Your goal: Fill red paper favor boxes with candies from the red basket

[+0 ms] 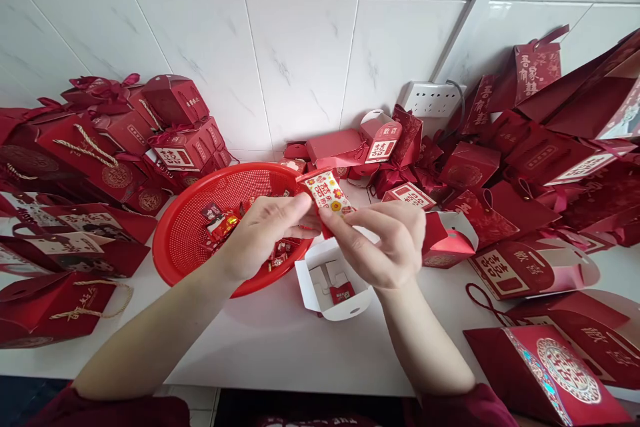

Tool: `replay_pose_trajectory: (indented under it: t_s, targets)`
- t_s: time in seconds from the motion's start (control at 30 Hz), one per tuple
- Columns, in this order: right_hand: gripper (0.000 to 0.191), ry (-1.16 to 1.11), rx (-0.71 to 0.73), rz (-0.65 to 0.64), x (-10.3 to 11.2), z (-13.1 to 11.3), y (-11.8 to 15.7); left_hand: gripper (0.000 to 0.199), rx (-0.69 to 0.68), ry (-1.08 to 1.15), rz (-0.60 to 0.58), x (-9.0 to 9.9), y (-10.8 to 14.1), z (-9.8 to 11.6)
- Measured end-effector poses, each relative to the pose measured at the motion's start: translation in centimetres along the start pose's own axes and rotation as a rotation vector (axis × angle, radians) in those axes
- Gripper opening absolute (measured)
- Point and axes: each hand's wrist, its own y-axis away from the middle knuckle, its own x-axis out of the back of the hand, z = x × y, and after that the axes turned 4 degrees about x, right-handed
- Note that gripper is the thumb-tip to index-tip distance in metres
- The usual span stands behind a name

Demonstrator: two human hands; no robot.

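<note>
Between my two hands is a small wrapped candy packet (327, 192), red and white with printed flowers and characters. My left hand (267, 230) pinches its left end with thumb and fingers. The lower right part of the packet is gripped by my right hand (387, 237). Below them stands an open gift box (315, 287) with a white inside, its flaps spread, a small red packet lying in it. At the left, partly behind my left hand, sits a red plastic basket (175, 227) with several wrapped sweets (223, 223) in it.
Stacked red gift boxes (185, 150) fill the left side, with a rope-handled box (60, 307) nearer me. Many more red boxes (470, 167) crowd the right, some open. A power strip (430, 99) rests against the tiled wall (300, 47). The white table (280, 353) runs underneath.
</note>
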Motion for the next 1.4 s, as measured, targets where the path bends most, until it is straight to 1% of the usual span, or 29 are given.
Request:
replay_pose_trajectory:
  t_s: [0.03, 0.1, 0.13, 0.17, 0.23, 0.37, 0.4, 0.47, 0.53, 0.57, 0.6, 0.67, 0.73, 0.83, 0.93, 1.03, 1.13, 1.23, 1.4]
  targets:
    - [0.027, 0.020, 0.041, -0.018, -0.1, -0.3, 0.0, 0.041, -0.024, 0.008, 0.000, -0.2, 0.0, 0.1]
    - [0.018, 0.031, 0.086, -0.059, -0.1, -0.7, -0.2, 0.029, -0.073, -0.031, 0.044, -0.5, 0.1, 0.5]
    - [0.018, 0.012, 0.079, -0.083, 0.0, -0.8, -0.4, 0.026, -0.089, -0.059, 0.068, -0.5, 0.1, 0.7]
    - [0.020, -0.022, 0.042, -0.109, 0.2, -0.9, -0.5, 0.026, -0.097, -0.083, 0.087, -0.5, 0.1, 1.0]
    - [0.022, -0.104, -0.119, -0.141, 0.6, -1.0, -0.9, 0.025, -0.092, -0.119, 0.111, -0.3, 0.2, 1.4]
    - [0.020, -0.264, -0.568, -0.142, 1.3, -0.8, -1.5, 0.028, -0.036, -0.145, 0.141, 0.0, 0.3, 1.2]
    - [0.019, -0.323, -0.654, -0.172, 1.4, -0.7, -1.7, 0.029, -0.034, -0.147, 0.157, 0.0, 0.2, 1.0]
    - [0.017, -0.478, -0.768, -0.292, 1.5, -0.3, -1.9, 0.030, -0.060, -0.165, 0.196, -0.1, 0.1, 0.5]
    - [0.016, -0.651, -0.843, -0.419, 1.4, 0.1, -2.0, 0.031, -0.096, -0.202, 0.221, -0.2, 0.0, 0.0]
    - [0.015, -0.724, -0.878, -0.455, 1.4, 0.2, -2.0, 0.031, -0.110, -0.219, 0.223, -0.3, 0.0, -0.1]
    - [0.014, -0.780, -0.915, -0.471, 1.3, 0.4, -2.0, 0.031, -0.121, -0.229, 0.217, -0.4, 0.0, -0.1]
    - [0.012, -0.852, -0.975, -0.460, 1.3, 0.5, -1.9, 0.029, -0.134, -0.240, 0.193, -0.5, 0.1, 0.0]
    - [0.010, -0.899, -1.005, -0.440, 1.4, 0.6, -1.9, 0.027, -0.143, -0.239, 0.164, -0.5, 0.3, 0.2]
    - [0.008, -0.964, -1.006, -0.435, 1.8, 0.7, -2.1, 0.028, -0.134, -0.196, 0.126, -0.2, 0.6, 0.5]
    - [0.009, -1.013, -0.985, -0.448, 2.1, 0.7, -2.2, 0.030, -0.117, -0.175, 0.141, 0.3, 1.0, 0.7]
    - [0.011, -1.041, -0.982, -0.455, 2.3, 0.8, -2.3, 0.037, -0.110, -0.241, 0.108, 0.6, 1.2, 0.8]
    - [0.012, -1.093, -0.965, -0.494, 2.6, 0.9, -2.4, 0.044, -0.109, -0.234, 0.056, 0.6, 1.4, 0.9]
    - [0.013, -1.149, -0.948, -0.541, 2.8, 1.1, -2.6, 0.042, -0.074, -0.251, 0.071, 0.4, 1.6, 0.9]
    - [0.014, -1.158, -0.974, -0.505, 2.7, 1.3, -2.5, 0.041, -0.079, -0.282, 0.052, 0.3, 2.0, 1.0]
